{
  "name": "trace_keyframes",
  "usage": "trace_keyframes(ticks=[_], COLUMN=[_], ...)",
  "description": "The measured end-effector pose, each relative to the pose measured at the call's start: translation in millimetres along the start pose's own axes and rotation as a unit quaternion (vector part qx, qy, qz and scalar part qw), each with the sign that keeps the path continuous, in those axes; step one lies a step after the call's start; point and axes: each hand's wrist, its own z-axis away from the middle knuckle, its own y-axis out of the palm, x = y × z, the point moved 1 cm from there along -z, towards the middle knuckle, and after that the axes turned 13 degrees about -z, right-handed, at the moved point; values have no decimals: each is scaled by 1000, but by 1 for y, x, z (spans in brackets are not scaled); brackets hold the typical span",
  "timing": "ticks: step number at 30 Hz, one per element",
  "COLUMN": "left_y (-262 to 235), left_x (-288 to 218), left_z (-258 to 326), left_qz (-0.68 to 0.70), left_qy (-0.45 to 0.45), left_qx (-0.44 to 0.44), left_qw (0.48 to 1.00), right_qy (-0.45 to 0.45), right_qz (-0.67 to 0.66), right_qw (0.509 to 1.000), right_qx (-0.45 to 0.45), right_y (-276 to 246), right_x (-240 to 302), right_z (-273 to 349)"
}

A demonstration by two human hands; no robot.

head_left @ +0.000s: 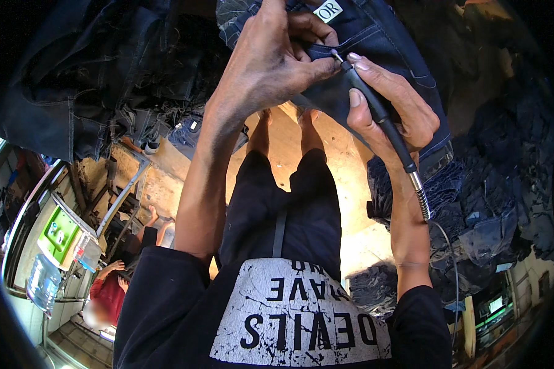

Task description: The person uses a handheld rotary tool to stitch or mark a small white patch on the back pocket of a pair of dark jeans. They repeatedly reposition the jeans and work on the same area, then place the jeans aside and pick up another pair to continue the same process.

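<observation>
Fingers of the right hand (388,101) gripped a black rotary handpiece (375,111) while the left hand (271,61) pinched dark jeans (388,37)

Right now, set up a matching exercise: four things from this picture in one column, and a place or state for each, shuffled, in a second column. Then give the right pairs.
Things:
1. left hand
2. right hand
3. water bottle
4. pile of dark jeans

Places or states:
A. stands at the lower left, beside a green tray
B. grips a black pen-like rotary tool on a flexible metal shaft
C. pinches the denim garment next to the tool tip
D. lies heaped at the person's right side

Pairs: 1-C, 2-B, 3-A, 4-D
</observation>
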Motion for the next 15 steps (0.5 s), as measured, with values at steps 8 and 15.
trace_keyframes(ticks=[8,15], left_y=[9,10], left_x=[-4,-1], left_z=[1,0], left_qz=[-21,21], left_qy=[-36,-35], left_qx=[-36,-30], left_qw=[999,999], right_qy=[-5,-9], right_qz=[-2,-10], right_qw=[1000,1000], right_qx=[-2,-7], right_y=[-1,-4], right_x=[-2,-5], right_z=[1,2])
